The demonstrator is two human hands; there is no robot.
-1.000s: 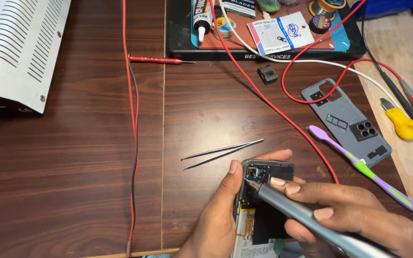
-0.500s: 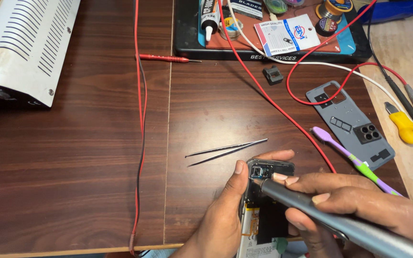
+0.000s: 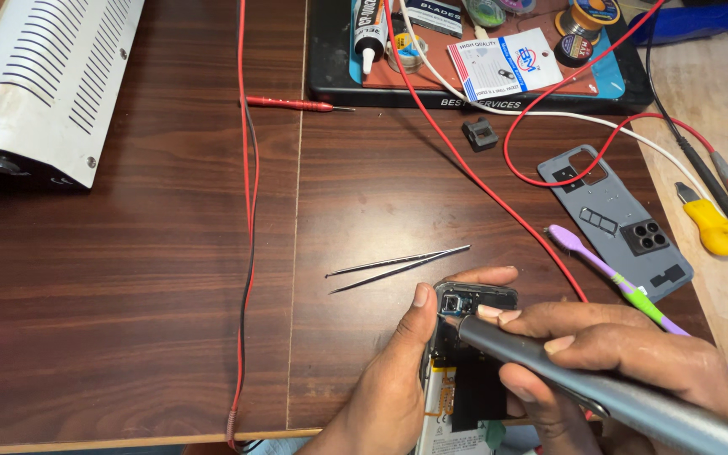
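Steadying the opened phone (image 3: pixel 473 354) by its edge, the left hand (image 3: pixel 385 383) clamped it still while the right hand (image 3: pixel 625 362) gripped a grey driver (image 3: pixel 566 375), tip at the camera corner

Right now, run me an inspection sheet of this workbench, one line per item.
Surface: dark wood table.
Job's things: opened phone, grey pen-shaped tool tip at its camera corner.
Clutter: tweezers, grey back cover, purple-green toothbrush, yellow knife, black tray.
Grippers: left hand steadies phone; right hand grips tool.
Cables: red lead, white cable.
Surroundings: white vented machine.
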